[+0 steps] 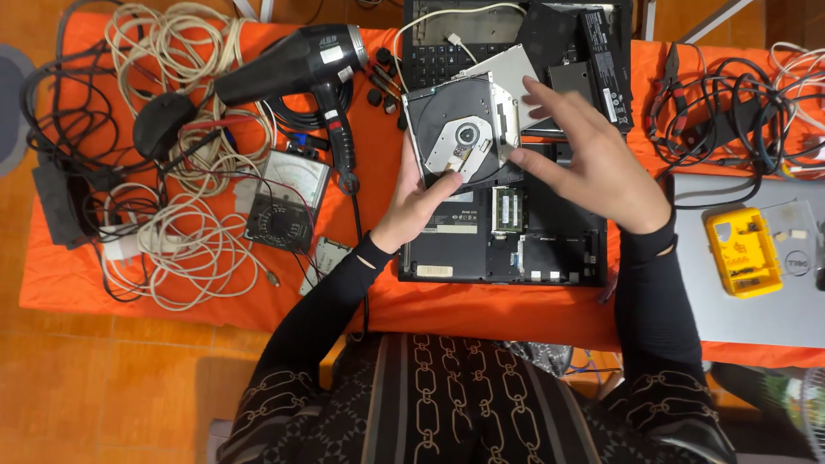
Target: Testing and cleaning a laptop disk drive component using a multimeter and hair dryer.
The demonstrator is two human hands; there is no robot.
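Open laptop base (507,232) lies underside-up on orange table (387,129). Optical drive (460,137) hangs above it, pinched at 1 edge by left hand (421,202); right hand (593,159) spread wide, fingertips on drive. Risk: drive slips, hits exposed RAM (507,209).

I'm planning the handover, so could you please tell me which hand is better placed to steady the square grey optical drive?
Left, probably. The left hand already grips the square grey optical drive at its lower edge, thumb on top, while the right hand hovers open beside it, fingers spread.
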